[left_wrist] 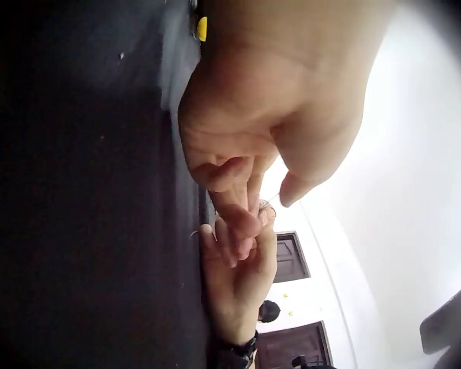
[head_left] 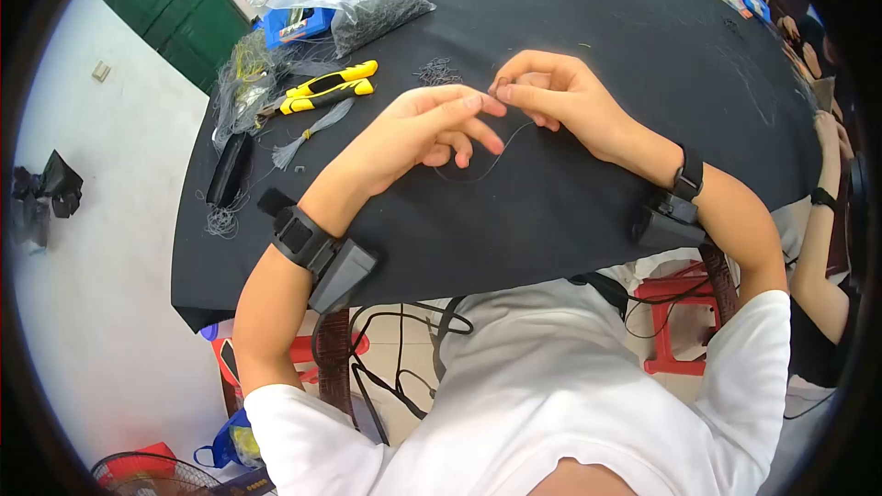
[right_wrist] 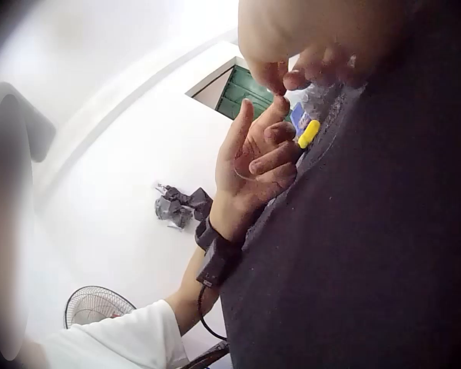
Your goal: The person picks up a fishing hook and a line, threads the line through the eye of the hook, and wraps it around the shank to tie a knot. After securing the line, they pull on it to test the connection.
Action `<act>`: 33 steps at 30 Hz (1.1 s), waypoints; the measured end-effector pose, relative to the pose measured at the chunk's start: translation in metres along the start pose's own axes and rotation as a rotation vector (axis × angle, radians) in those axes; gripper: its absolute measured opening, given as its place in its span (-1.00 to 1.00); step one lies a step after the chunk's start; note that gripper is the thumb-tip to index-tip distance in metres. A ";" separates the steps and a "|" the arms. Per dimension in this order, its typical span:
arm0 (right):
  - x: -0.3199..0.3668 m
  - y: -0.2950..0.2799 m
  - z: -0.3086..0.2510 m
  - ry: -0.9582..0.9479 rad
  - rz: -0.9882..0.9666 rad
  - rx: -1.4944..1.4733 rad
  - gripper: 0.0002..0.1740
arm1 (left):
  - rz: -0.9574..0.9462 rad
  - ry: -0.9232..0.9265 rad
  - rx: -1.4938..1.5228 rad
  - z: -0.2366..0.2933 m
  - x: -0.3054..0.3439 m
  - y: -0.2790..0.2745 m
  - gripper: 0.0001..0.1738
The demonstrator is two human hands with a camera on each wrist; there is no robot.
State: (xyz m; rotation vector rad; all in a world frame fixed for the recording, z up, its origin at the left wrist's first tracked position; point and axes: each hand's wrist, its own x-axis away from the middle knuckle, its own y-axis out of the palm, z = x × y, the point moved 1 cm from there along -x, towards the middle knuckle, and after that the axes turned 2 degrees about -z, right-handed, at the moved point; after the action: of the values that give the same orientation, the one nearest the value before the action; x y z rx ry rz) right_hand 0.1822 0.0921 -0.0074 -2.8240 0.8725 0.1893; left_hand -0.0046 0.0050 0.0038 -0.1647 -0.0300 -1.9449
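My right hand [head_left: 574, 103] pinches a thin dark strand [head_left: 501, 162] between thumb and forefinger, above the black tablecloth. The strand curves down in a loose loop below both hands. Close beside it is my left hand [head_left: 427, 133], its forefinger reaching toward the right fingertips and its other fingers loosely bent. In the right wrist view the left thumb [right_wrist: 238, 134] stands apart from the forefinger. A small pile of short grey strands [head_left: 438, 72] lies just beyond the hands.
Yellow-and-black pliers [head_left: 329, 92] lie at the left, beside a tied grey bundle [head_left: 314, 133] and a black cylindrical object [head_left: 230, 170]. Behind them are a blue box [head_left: 299, 28] and a clear bag of grey strands [head_left: 372, 18]. Another person's arm [head_left: 820, 257] is at the right edge.
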 end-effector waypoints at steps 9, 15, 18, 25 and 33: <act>0.002 0.003 0.000 -0.075 -0.123 0.057 -0.83 | 0.043 -0.014 0.014 -0.012 -0.005 -0.004 -0.66; 0.002 0.003 -0.001 -0.057 -0.110 0.087 -0.84 | 0.048 -0.005 0.007 -0.006 -0.002 0.001 -0.66; 0.002 0.001 0.000 -0.097 -0.137 0.077 -0.85 | 0.031 0.017 -0.055 -0.006 -0.003 0.000 -0.68; 0.002 -0.001 0.001 -0.026 -0.148 0.063 -0.79 | 0.065 0.016 0.001 -0.005 -0.001 0.003 -0.77; 0.003 0.000 -0.001 0.039 -0.160 -0.023 -0.79 | 0.055 0.033 0.048 -0.008 -0.003 0.001 -0.75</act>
State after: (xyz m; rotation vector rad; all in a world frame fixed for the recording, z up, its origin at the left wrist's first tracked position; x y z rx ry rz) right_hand 0.1850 0.0897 -0.0067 -2.9107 0.6518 0.1230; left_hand -0.0033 0.0067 -0.0041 -0.1010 -0.0495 -1.8896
